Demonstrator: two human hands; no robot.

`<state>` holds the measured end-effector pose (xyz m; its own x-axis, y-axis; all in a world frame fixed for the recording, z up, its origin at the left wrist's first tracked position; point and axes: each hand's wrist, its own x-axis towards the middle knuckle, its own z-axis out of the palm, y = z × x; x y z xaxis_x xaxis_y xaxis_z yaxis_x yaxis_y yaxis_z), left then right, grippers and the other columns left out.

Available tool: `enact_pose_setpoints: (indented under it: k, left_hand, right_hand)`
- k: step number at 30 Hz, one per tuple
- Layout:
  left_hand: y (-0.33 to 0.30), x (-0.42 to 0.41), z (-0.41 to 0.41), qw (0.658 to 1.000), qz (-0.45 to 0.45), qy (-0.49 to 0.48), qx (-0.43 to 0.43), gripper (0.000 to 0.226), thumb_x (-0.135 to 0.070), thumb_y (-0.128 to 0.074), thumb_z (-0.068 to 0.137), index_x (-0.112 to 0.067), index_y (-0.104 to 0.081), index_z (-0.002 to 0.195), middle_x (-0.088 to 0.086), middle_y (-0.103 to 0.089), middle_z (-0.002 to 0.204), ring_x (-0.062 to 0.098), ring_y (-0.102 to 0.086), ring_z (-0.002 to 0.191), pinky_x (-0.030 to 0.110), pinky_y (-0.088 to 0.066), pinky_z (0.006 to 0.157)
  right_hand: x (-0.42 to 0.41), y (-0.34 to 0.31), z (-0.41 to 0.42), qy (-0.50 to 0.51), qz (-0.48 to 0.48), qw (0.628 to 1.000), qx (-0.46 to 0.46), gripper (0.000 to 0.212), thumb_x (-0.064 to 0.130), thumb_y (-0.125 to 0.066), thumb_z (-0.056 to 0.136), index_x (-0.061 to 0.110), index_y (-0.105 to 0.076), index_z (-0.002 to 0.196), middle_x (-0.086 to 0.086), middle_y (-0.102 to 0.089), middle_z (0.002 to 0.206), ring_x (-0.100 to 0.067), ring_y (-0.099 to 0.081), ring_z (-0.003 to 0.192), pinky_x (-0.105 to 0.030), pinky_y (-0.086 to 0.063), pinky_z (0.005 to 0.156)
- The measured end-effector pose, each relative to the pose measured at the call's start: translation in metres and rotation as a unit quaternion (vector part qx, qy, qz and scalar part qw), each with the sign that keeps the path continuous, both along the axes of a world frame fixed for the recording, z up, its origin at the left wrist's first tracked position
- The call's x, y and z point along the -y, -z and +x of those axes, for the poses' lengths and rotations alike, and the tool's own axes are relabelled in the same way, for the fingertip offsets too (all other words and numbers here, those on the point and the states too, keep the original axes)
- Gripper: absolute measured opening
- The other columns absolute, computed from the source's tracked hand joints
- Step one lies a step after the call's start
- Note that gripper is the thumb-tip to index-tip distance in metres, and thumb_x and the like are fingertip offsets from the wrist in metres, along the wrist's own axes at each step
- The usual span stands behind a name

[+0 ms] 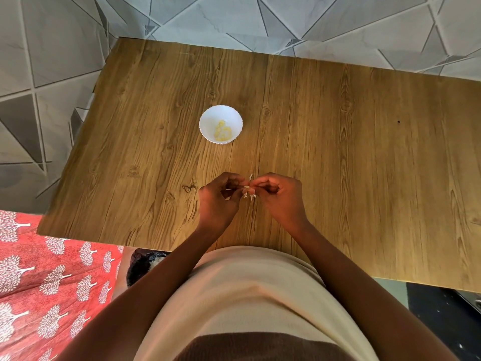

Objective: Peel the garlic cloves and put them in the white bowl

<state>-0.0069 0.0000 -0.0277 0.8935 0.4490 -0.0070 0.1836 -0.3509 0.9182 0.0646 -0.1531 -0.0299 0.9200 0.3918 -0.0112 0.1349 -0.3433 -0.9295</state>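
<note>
Pinching 1 garlic clove (248,190) between 2 hands (218,196).

- Table (325,142): wood-grain top, brown, knots and streaks, soft satin sheen.
- Bowl (208,118), at 12 o'clock from the hands: white, smooth, glossy, fluted rim; looks like glass or ceramic, hard to tell which.
- Cloves (222,131) inside: pale yellow, smooth, peeled.
- Skin (250,190) between the fingertips: thin, papery, dry, whitish flakes.
- Floor (260,19) at 12 o'clock: grey marbled tiles, smooth, faint gloss, dark joint lines.
- Cloth (46,282) at 8 o'clock: red woven fabric, matt, white tree print.
- Top (247,295) at 6 o'clock: cream fabric, matt, soft.
</note>
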Motion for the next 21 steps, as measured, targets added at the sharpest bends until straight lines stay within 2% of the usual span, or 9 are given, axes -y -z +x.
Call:
enact_pose_setpoints:
  k: [9,17,19,21]
  left_hand:
    - [-0.0019,-0.0009,-0.0011,1.0,-0.023,0.002,-0.011,0.027,-0.001,-0.084,0.083,-0.012,-0.075,0.106,-0.014,-0.075,0.095,0.001,-0.073,0.089,0.015,-0.058,0.079]
    - [-0.0003,-0.0025,-0.0018,0.998,-0.058,0.002,-0.011,0.027,0.007,-0.081,0.083,-0.011,-0.074,0.102,-0.007,-0.078,0.094,0.008,-0.075,0.092,0.025,-0.061,0.082]
    - [-0.0011,-0.0036,-0.0009,0.996,-0.091,-0.005,-0.013,0.027,0.009,-0.08,0.082,-0.009,-0.073,0.101,-0.004,-0.079,0.093,0.012,-0.076,0.092,0.027,-0.061,0.083]
    - [-0.0015,-0.0045,-0.0001,0.99,-0.137,-0.018,-0.01,0.027,0.011,-0.079,0.082,-0.006,-0.072,0.101,0.0,-0.079,0.093,0.017,-0.077,0.093,0.03,-0.062,0.083]
  right_hand:
    - [0.0002,-0.0031,-0.0019,-0.006,0.012,1.0,-0.019,0.015,0.007,-0.081,0.084,0.006,-0.08,0.099,0.0,-0.079,0.089,-0.009,-0.075,0.078,-0.036,-0.064,0.076]
    - [-0.002,-0.0041,-0.0012,0.001,0.043,0.998,-0.042,0.015,0.007,-0.086,0.079,0.006,-0.079,0.093,0.0,-0.078,0.081,-0.015,-0.076,0.072,-0.031,-0.063,0.068]
    - [-0.0034,-0.0035,0.0003,0.015,0.062,0.996,-0.068,0.016,0.004,-0.086,0.078,0.004,-0.078,0.092,-0.004,-0.077,0.079,-0.02,-0.076,0.071,-0.034,-0.064,0.068]
    - [-0.0046,-0.0023,0.0018,0.046,0.101,0.984,-0.136,0.016,-0.001,-0.084,0.079,-0.001,-0.075,0.093,-0.011,-0.077,0.078,-0.027,-0.077,0.071,-0.036,-0.064,0.067]
